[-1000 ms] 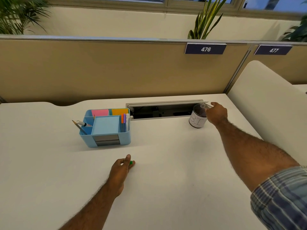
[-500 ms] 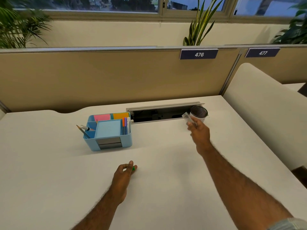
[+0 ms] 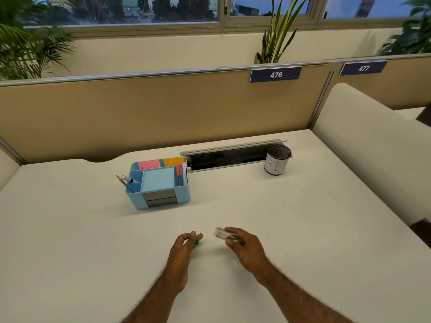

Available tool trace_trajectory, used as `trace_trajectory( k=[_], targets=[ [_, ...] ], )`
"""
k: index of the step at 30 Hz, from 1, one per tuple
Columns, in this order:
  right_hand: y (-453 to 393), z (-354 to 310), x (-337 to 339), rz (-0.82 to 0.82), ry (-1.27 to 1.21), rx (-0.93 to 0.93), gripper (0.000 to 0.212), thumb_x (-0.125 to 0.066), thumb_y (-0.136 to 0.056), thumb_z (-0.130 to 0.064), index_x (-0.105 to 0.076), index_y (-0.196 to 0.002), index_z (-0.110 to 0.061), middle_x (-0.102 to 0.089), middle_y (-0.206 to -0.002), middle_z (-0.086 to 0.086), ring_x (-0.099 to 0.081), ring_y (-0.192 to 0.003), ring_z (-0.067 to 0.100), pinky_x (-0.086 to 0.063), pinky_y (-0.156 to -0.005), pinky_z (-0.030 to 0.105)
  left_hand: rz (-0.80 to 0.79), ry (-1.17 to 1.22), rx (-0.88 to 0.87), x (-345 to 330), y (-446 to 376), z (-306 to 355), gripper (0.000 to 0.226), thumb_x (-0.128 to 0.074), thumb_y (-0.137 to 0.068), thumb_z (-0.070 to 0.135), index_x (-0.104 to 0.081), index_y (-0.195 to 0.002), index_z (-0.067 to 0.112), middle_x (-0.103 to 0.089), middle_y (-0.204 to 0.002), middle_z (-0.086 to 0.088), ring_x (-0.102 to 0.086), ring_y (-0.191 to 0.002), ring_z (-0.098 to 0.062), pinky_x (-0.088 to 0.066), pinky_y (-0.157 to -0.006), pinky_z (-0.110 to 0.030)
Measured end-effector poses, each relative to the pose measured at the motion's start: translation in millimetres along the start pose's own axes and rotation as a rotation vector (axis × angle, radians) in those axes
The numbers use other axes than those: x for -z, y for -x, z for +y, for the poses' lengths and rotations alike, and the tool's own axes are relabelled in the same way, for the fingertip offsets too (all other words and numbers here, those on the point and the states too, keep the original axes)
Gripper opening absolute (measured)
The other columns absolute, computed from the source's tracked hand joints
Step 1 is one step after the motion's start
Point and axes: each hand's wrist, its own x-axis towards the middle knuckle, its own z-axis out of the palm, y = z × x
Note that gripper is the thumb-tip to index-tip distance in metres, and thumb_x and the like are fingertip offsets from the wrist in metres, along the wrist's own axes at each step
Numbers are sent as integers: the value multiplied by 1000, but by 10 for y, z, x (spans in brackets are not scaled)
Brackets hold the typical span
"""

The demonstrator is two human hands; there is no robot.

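Observation:
My right hand point(image 3: 245, 245) holds a small clear plastic case point(image 3: 221, 233) between thumb and fingers, low over the white desk point(image 3: 303, 217) near its front middle. Just to its left, my left hand point(image 3: 183, 247) pinches a small green piece point(image 3: 196, 241) that touches or nearly touches the desk. The two hands are close together, a short gap between them. A mesh cup labelled BIN point(image 3: 277, 162) stands at the back right of the desk, beside the cable slot.
A light blue desk organiser point(image 3: 161, 185) with sticky notes, pens and a pencil stands at the back left of centre. An open cable slot point(image 3: 228, 156) runs along the rear. A tan partition point(image 3: 163, 106) closes the back, a cream divider point(image 3: 373, 145) the right side.
My right hand left the bin cup and came back toward me with the clear case, ending beside my left hand. The left hand stayed put on the green piece. The camera tilted up.

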Motion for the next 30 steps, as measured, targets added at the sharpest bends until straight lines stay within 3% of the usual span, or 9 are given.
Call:
trace_trajectory(
  k=[2, 5, 8, 11, 15, 20, 23, 27, 30],
  targets=[
    [83, 34, -71, -40, 15, -5, 28, -70, -85, -17, -70, -111, -26, -73, -99, -10, -64, -81, -8, -46, -74, 6, -9, 1, -22, -24, 55, -9, 20, -55, -94, 34, -64, -106, 20, -73, -114, 1, -58, -119, -16, -35, -108, -34],
    [174, 47, -159, -72, 31, -21, 28, -70, -84, -18, -69, -111, -28, -73, -102, -6, -67, -92, 6, -49, -83, 15, -25, -17, -48, -55, 152, -32, 19, -55, -94, 30, -68, -107, 22, -73, -114, 3, -61, -115, -13, -37, -99, -29],
    [227, 45, -214, -90, 43, -33, 28, -70, -84, -19, -69, -109, -33, -73, -104, -7, -67, -97, 10, -47, -84, 13, -39, -30, -58, -63, 227, -64, 24, -56, -94, 29, -68, -113, 21, -72, -114, 5, -60, -115, -10, -36, -95, -26],
    [256, 49, -236, -97, 52, -35, 28, -70, -84, -19, -69, -107, -35, -73, -104, -7, -67, -97, 11, -48, -85, 14, -39, -38, -64, -55, 254, -66, 31, -55, -94, 29, -65, -122, 18, -70, -122, 0, -58, -119, -14, -34, -99, -27],
    [278, 51, -251, -107, 84, -43, 28, -70, -84, -21, -70, -108, -34, -73, -103, -8, -67, -95, 10, -50, -88, 20, -58, -58, -63, -48, 272, -56, 29, -55, -94, 32, -64, -120, 26, -66, -130, 1, -53, -127, -17, -32, -104, -28],
    [301, -15, -282, -106, 101, -33, 28, -71, -83, -24, -69, -108, -37, -73, -103, -13, -66, -94, 7, -49, -85, 14, -80, -66, -69, -82, 296, -62, 39, -52, -95, 33, -60, -132, 22, -69, -117, 9, -55, -123, -17, -32, -101, -29],
    [316, -69, -304, -93, 104, -36, 29, -70, -84, -27, -69, -112, -33, -73, -105, -11, -66, -96, 8, -50, -89, 20, -72, -45, -97, -88, 306, -57, 40, -50, -95, 35, -57, -134, 25, -68, -114, 14, -53, -124, -16, -30, -102, -29],
    [319, -166, -333, -82, 61, -45, 31, -68, -86, -28, -68, -116, -31, -71, -111, -16, -64, -99, -1, -48, -91, 16, -73, -7, -118, -129, 318, -44, 37, -49, -94, 39, -58, -129, 32, -71, -109, 16, -57, -121, -15, -32, -106, -32],
    [323, -239, -351, -92, 26, -51, 29, -67, -87, -26, -68, -114, -36, -69, -114, -20, -63, -104, -1, -48, -97, 20, -82, 9, -137, -126, 300, -24, 33, -49, -95, 38, -59, -125, 34, -74, -104, 16, -59, -119, -16, -34, -113, -37]
  ],
)
